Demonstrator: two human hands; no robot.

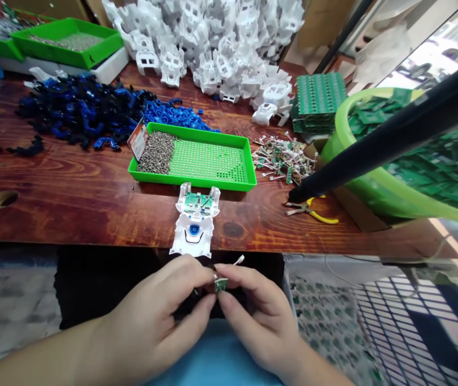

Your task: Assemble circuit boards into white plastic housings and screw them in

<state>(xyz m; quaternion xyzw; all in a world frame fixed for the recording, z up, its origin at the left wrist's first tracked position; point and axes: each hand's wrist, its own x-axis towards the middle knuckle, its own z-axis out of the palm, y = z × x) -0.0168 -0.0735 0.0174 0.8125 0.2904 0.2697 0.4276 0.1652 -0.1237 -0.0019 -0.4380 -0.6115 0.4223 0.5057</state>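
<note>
Between the fingertips of both hands is a small green circuit board with a short lead and a white plug sticking up behind it. My left hand pinches its left side, fingers closed. From the right, my right hand grips the same board between thumb and forefinger. Just beyond the hands, at the table's front edge, lies a white plastic housing with a blue round part in it. A larger green circuit board sits in the housing's far half.
A green tray of screws stands behind the housing. Small wired boards lie right of it, near yellow-handled pliers. A black pole slants across a lime-green tub. Blue parts and white shells are heaped behind.
</note>
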